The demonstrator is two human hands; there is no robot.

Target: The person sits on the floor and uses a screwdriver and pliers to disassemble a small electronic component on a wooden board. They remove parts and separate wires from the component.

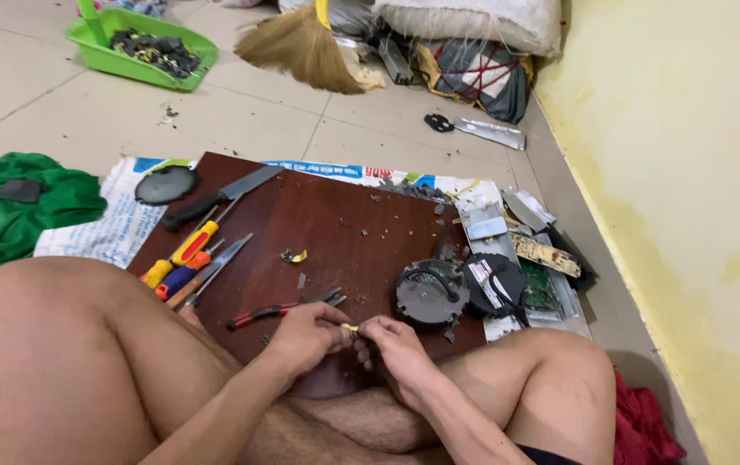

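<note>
I sit on the floor with a dark brown board in front of my legs. My left hand and my right hand meet at the board's near edge. Both pinch one small yellowish piece between their fingertips. Red-handled pliers lie just behind my left hand. A round black disc-shaped part rests beside my right hand, with another black round part to its right.
A knife, a yellow-handled screwdriver, an orange and blue tool and scissors lie on the board's left. Metal scraps and a circuit board lie right, near the yellow wall. Farther off are a green dustpan, broom and green cloth.
</note>
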